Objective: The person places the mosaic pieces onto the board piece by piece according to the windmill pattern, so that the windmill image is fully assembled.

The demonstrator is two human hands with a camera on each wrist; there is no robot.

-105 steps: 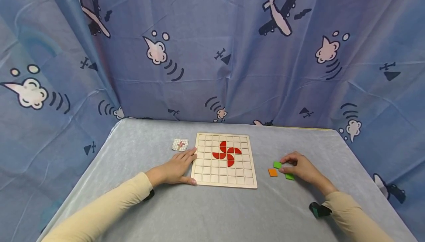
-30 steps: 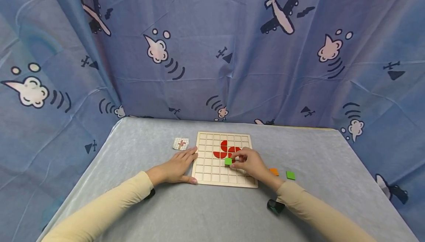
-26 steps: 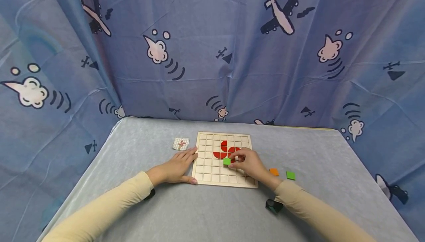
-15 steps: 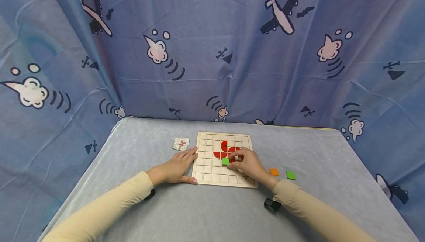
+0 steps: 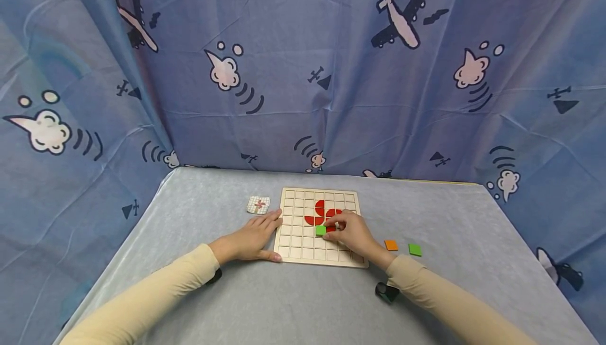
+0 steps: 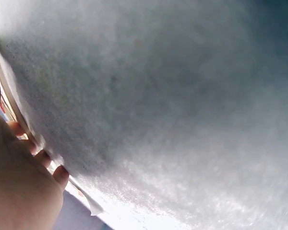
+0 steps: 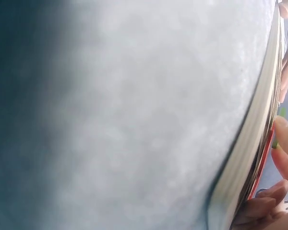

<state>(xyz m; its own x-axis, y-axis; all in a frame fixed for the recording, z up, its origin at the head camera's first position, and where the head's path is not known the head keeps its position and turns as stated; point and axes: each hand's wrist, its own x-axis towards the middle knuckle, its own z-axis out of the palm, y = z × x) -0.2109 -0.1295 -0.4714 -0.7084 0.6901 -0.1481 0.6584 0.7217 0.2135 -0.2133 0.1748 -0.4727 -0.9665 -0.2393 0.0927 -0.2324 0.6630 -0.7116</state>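
Between thumb and index finger my right hand [image 5: 351, 233] pinches a green square tile [image 5: 320, 231] over the wooden grid board [image 5: 297, 253]. The tile sits at a cell just left of the lower red piece [image 5: 330, 229]; whether it lies fully in the cell I cannot tell. Red quarter-round pieces [image 5: 320, 205] form a pinwheel on the board, partly hidden by this hand. My left hand [image 5: 250, 237] rests on the table with fingers spread, its fingertips and thumb touching the board's left edge. In the right wrist view the green tile [image 7: 275, 143] shows edge-on between the fingers.
An orange tile [image 5: 391, 245] and another green tile [image 5: 415, 250] lie on the table right of the board. A small pattern card [image 5: 258, 205] with a red pinwheel lies beyond my left hand. A printed blue curtain [image 5: 265, 71] hangs behind the table.
My right hand has picked up a green tile from the right, carried it left over the board and lowered it beside the red pinwheel. The left hand stays at the board's edge.
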